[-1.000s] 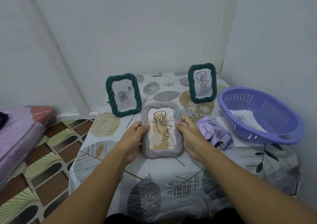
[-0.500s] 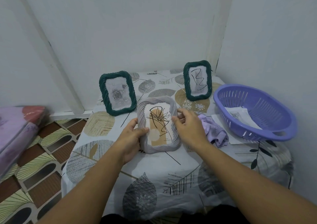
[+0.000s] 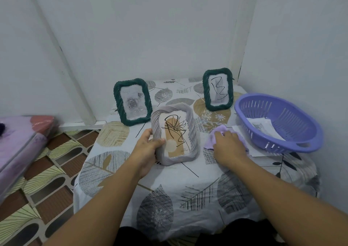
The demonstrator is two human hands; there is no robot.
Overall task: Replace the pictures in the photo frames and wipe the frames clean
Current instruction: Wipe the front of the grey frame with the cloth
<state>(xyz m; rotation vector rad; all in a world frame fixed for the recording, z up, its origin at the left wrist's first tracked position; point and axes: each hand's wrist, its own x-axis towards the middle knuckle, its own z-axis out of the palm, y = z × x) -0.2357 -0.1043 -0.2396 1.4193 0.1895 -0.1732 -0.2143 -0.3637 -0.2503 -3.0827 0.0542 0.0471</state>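
Note:
A grey rope-edged photo frame (image 3: 190, 125) with a tan flower print stands tilted on the table (image 3: 188, 181). My left hand (image 3: 147, 149) grips its left edge, thumb on the front. My right hand (image 3: 228, 146) lies on a purple cloth (image 3: 210, 142) to the right of the frame, fingers curled onto it. Two green frames stand at the back: the left green frame (image 3: 132, 102) shows grey roses, the right green frame (image 3: 218, 90) a black scribble over a grey picture.
A purple slotted basket (image 3: 243, 112) on the right holds a loose picture (image 3: 263, 129), and a white sheet (image 3: 254, 152) lies under it. Walls close the back and the right side. A purple mattress (image 3: 18, 140) lies on the patterned floor to the left.
My right hand has let go of the grey frame's right edge and moved right onto the purple cloth. My left hand still holds the frame, now more upright.

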